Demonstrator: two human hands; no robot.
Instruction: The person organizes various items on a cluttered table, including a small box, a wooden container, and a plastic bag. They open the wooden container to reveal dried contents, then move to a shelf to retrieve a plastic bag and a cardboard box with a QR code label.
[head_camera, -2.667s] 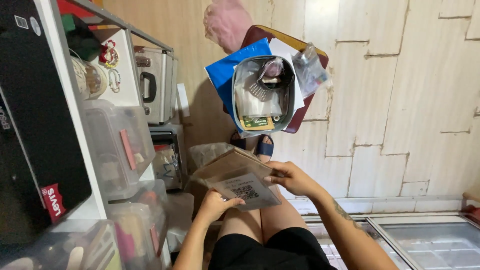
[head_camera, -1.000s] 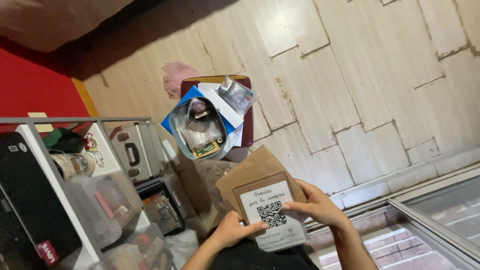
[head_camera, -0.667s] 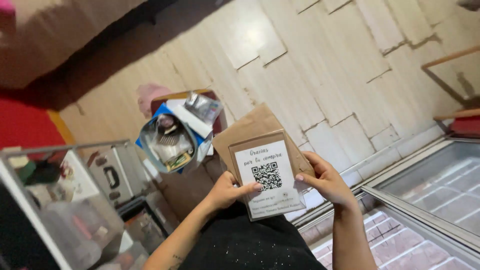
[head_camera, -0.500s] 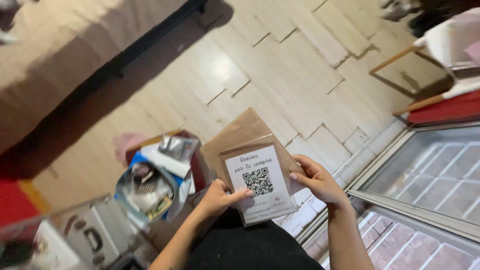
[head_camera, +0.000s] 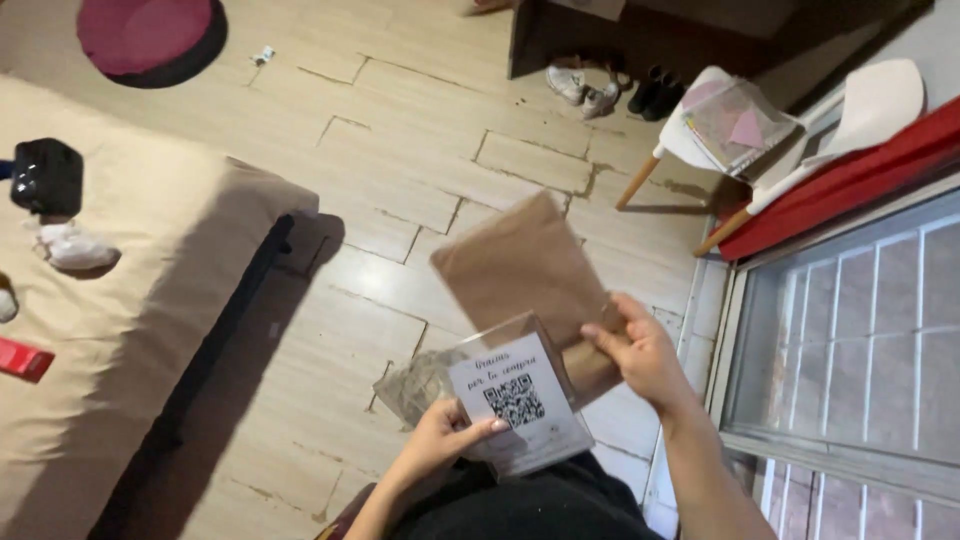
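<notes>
The brown paper envelope (head_camera: 520, 275) is held up over the tiled floor (head_camera: 400, 130), the right hand (head_camera: 645, 355) pinching its lower edge. The left hand (head_camera: 440, 440) pinches 1 clear-sleeved white card (head_camera: 515, 405) — seemingly mid-separation; the next move needs a steady grip.

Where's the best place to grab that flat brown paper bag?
Probably the flat brown paper bag is best pinched at its bare upper edge, coming from above. It stands tilted up, and the right hand and clear plastic sleeve with the white card already cover its lower part.
</notes>
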